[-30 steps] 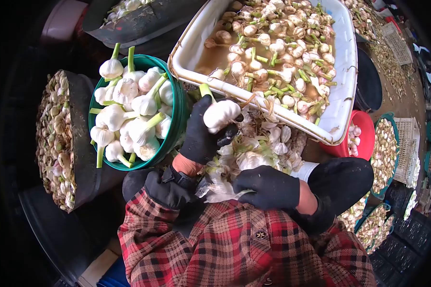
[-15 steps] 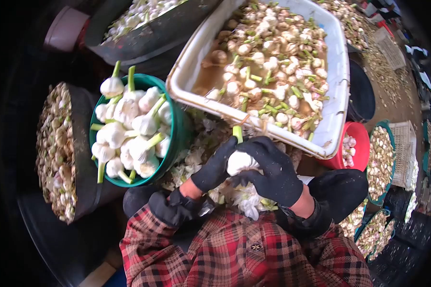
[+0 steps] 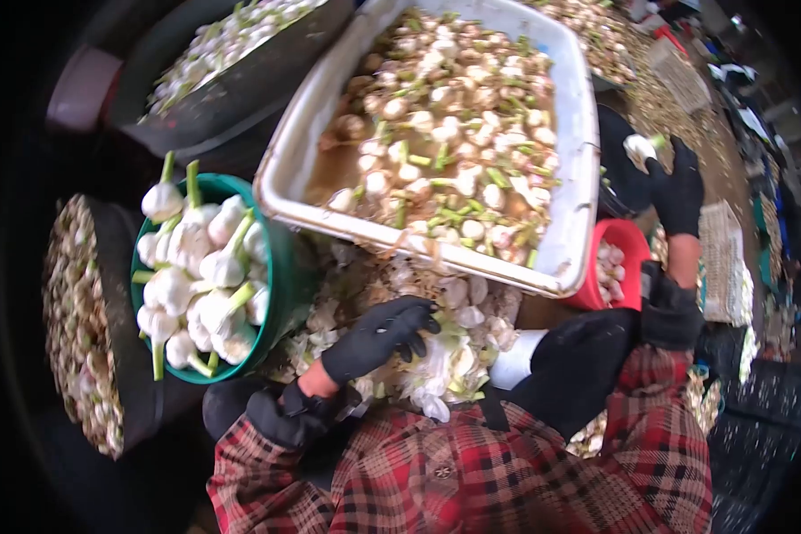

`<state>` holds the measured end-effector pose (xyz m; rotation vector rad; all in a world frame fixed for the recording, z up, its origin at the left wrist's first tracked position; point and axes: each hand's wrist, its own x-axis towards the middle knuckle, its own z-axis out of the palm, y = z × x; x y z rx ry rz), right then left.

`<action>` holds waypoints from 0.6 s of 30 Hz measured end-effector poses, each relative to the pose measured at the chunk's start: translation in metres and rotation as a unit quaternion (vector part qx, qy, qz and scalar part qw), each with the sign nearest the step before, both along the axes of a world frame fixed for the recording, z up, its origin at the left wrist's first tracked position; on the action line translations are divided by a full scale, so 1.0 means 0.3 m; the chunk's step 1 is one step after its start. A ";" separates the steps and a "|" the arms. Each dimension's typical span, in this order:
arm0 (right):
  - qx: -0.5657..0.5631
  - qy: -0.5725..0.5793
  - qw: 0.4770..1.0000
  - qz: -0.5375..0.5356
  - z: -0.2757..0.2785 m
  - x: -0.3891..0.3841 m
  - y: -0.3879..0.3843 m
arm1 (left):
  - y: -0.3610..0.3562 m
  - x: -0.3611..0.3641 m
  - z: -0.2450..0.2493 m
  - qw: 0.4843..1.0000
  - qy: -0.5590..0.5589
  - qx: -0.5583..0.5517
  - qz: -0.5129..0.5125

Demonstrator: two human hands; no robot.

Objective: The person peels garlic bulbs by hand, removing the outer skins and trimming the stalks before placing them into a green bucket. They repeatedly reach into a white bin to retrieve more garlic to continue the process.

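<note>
My right hand (image 3: 676,187), in a black glove, is stretched far to the right with a white garlic bulb (image 3: 638,151) at its fingertips, above a dark bucket (image 3: 621,200). The bulb's green stem points right. My left hand (image 3: 378,340), also gloved, hovers over a heap of papery garlic skins (image 3: 440,356), its fingers loosely curved with nothing held between them. Left of it stands a green bucket (image 3: 280,307) filled with large white bulbs on trimmed green stems. A white tub (image 3: 507,278) of smaller bulbs in brownish water lies ahead of both hands.
Beside the tub's right corner is a red bucket (image 3: 630,258) with some bulbs. Dark containers of garlic stand at the far left (image 3: 133,329) and upper left (image 3: 240,93). A pale woven basket (image 3: 723,258) is at the right, and a pink bucket (image 3: 82,89) at the upper left.
My hands have parted. The right one has swung far right and forward with the bulb; the left has let go of it and opened. The view has shifted slightly to the right.
</note>
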<state>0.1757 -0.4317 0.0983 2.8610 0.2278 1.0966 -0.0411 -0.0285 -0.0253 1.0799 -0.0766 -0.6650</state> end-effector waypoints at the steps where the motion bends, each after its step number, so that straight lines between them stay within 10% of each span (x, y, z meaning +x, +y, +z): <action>1: 0.061 0.047 0.996 0.033 0.006 0.000 0.048 | -0.010 -0.001 0.002 0.999 -0.005 0.031 0.006; 4: 0.202 0.226 0.931 0.204 -0.057 -0.001 0.221 | -0.024 0.006 -0.012 0.997 -0.012 0.072 -0.012; 8: 0.086 0.374 0.826 0.413 -0.196 -0.004 0.555 | -0.036 -0.007 -0.002 0.993 -0.046 0.108 -0.029; 18: -0.175 0.476 0.803 0.314 -0.496 0.070 0.960 | -0.002 0.002 0.005 0.984 -0.103 0.142 -0.018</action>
